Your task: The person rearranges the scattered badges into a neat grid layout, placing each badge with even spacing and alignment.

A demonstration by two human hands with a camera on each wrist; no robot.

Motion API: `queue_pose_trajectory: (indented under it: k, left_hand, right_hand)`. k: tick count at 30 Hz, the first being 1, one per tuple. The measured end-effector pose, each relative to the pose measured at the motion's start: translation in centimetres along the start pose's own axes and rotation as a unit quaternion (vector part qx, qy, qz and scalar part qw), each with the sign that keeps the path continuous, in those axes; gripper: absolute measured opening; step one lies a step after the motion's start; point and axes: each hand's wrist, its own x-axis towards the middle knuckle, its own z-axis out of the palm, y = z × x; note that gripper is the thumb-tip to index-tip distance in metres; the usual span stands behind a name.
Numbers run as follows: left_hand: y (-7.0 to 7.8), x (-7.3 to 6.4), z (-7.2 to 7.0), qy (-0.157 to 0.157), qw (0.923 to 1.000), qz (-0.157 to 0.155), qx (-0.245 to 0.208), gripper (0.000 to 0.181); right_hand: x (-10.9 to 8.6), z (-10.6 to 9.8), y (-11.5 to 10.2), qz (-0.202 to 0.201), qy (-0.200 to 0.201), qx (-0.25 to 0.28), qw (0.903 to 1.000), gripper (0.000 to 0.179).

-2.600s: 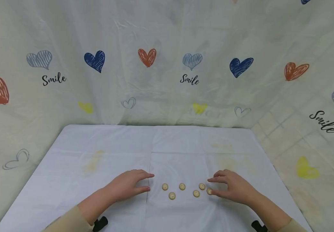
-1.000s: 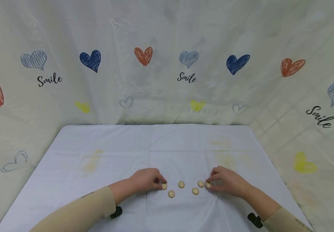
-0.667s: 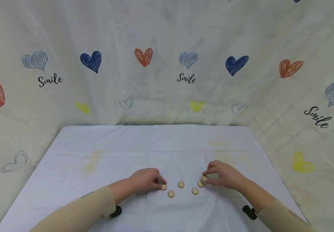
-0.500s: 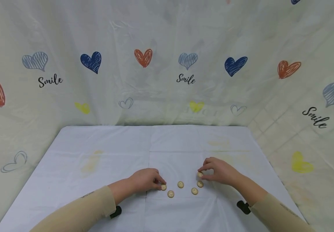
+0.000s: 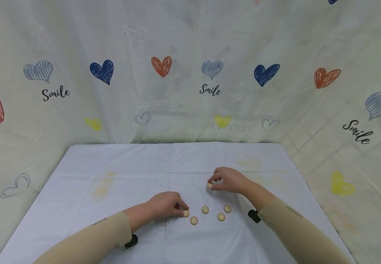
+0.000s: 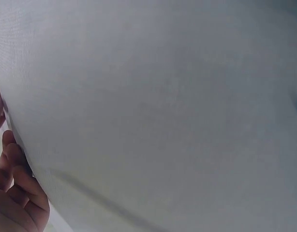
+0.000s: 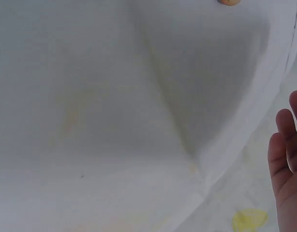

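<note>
My right hand pinches a round wooden button between thumb and fingers, out over the middle of the cloth. Farther left and nearer to me, my left hand rests low on the table, its thumb and fingertips pinching another button. Several more buttons lie flat between and in front of the hands, among them a near one and a rightmost one. Each wrist view shows only part of its hand at the frame's edge; the pinched buttons are hard to make out there.
A white cloth with faint yellow stains covers the table. Behind it hangs a pale curtain printed with hearts and "Smile". Dark wrist cameras, one of them a black piece, sit under both forearms.
Both hands have closed on a button each. The right hand has since carried its button away from the right end of the group, leftward and farther back; the left has stayed in place.
</note>
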Motion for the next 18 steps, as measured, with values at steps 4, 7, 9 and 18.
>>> queue_pose_trajectory:
  k: [4, 7, 9, 18]
  left_hand:
    - [0.2, 0.0, -0.1, -0.003, 1.0, 0.004, -0.008, 0.023]
    - [0.2, -0.2, -0.1, -0.004, 0.9998, 0.007, -0.016, 0.023]
    - [0.3, -0.2, -0.1, -0.004, 0.9998, 0.005, -0.017, 0.022]
    - [0.1, 0.0, -0.2, -0.003, 0.9999, -0.001, -0.015, 0.022]
  right_hand:
    - [2.1, 0.6, -0.2, 0.006, -0.011, 0.01, 0.9999, 0.02]
    - [3.5, 1.0, -0.4, 0.014, -0.019, 0.011, 0.9997, 0.02]
    - [4.5, 1.2, -0.7, 0.015, -0.023, 0.013, 0.9995, 0.02]
    - [8.0, 1.9, -0.7, 0.029, -0.034, 0.0, 0.999, 0.022]
